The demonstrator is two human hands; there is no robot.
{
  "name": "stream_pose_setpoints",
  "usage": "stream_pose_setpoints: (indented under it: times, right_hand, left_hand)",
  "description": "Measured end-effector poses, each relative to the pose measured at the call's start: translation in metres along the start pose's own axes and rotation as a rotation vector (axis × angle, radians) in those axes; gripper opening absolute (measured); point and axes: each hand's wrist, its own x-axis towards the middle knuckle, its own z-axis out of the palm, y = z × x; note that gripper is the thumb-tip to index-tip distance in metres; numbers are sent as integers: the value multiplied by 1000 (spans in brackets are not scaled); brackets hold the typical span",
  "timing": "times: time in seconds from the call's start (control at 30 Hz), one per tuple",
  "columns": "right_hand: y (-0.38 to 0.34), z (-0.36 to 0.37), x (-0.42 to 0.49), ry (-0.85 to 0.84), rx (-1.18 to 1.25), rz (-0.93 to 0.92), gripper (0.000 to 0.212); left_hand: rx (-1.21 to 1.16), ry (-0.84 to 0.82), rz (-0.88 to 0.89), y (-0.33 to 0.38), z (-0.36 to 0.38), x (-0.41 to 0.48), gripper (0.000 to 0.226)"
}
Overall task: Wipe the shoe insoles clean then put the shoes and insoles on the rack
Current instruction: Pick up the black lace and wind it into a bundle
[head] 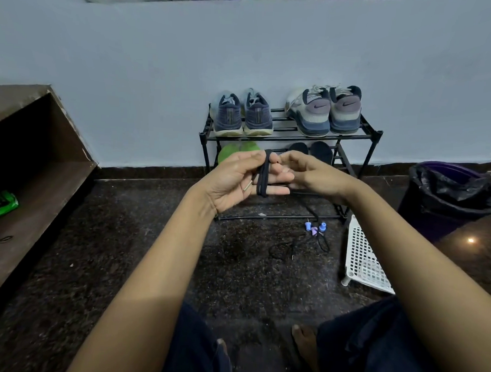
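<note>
Carrying black lace [264,172] looped round straight fingers [279,190]: left hand [236,179]; right hand [315,177] pinches it. Shoes [323,113], insoles [321,151] on rack [291,138], centre frame. Insoles likely light, floppy; take by heel edge.

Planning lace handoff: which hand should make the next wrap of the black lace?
Probably right. The left hand is the spool, the black lace looped round its straight fingers; the right hand sits at those fingertips, placed to wind.
</note>
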Motion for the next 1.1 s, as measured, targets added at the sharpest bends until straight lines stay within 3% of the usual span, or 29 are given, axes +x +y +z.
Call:
stream_pose_setpoints:
  times: [0.13, 0.23, 0.33, 0.57, 0.67, 0.73, 0.83, 0.93, 1.1]
  right_hand:
    - [-10, 13, -1, -120, 64, -175, 46]
    - [-14, 21, 3, -125, 292, -129, 29]
    - [-13, 22, 6, -77, 388, -86, 26]
    - [-4, 8, 9, 188, 33, -217, 24]
    - [-6, 16, 6, 45, 32, -141, 27]
    - [-5, 21, 4, -48, -123, -86, 34]
    - [0, 29, 4, -196, -245, -35, 28]
    - [-5, 35, 0, -335, -174, -7, 26]
    - [-26, 30, -8, -376, 6, -54, 26]
  left_hand:
    - [-63, 51, -13, 1, 0, 2, 22]
    - [-91, 74, -24, 2, -2, 4, 22]
    - [-82, 86, -37, 1, -4, 5, 21]
    - [24, 30, -79, -3, -1, 5, 24]
    - [-24, 63, -24, -5, 4, 6, 23]
    - [-43, 105, 29, -5, 6, 8, 23]
    - [-113, 181, 129, -4, 2, 11, 28]
    - [-126, 231, 207, -1, -6, 14, 32]
    - [163, 279, 217, -3, -16, 15, 30]
